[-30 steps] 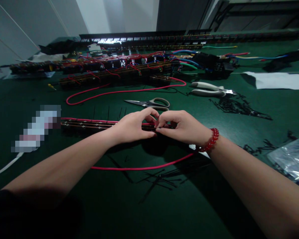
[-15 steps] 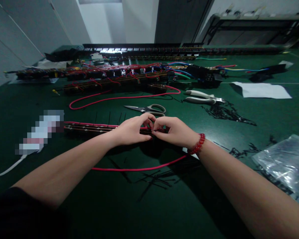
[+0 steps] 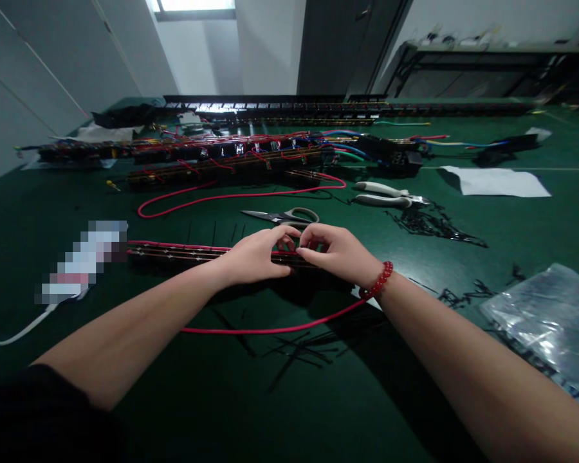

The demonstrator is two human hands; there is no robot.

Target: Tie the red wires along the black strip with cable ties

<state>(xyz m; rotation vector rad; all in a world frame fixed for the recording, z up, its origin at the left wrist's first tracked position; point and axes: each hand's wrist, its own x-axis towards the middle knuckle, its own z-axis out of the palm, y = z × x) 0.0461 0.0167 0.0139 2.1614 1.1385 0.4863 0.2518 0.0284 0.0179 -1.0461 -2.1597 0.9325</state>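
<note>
Honestly, not much has changed over the last second: the camera has tipped up a bit, so a slice of window (image 3: 195,5) now shows, but both hands are at about the same spot on the strip (image 3: 174,253). I'd read that as fiddly work on one small section, no moving along it.

The strip lies crosswise on the green table (image 3: 212,418), right under the hands, with red wire (image 3: 193,245) along it. Left hand (image 3: 253,257) has thumb and fingers spread in a C around it. Right hand (image 3: 335,254) looks pinched, thumb against fingertip, just above the strip; can't tell what, if anything, is between them. The scissors (image 3: 277,217) sit just beyond, with cutters (image 3: 381,200) farther right, and neither has shifted on the table.
</note>
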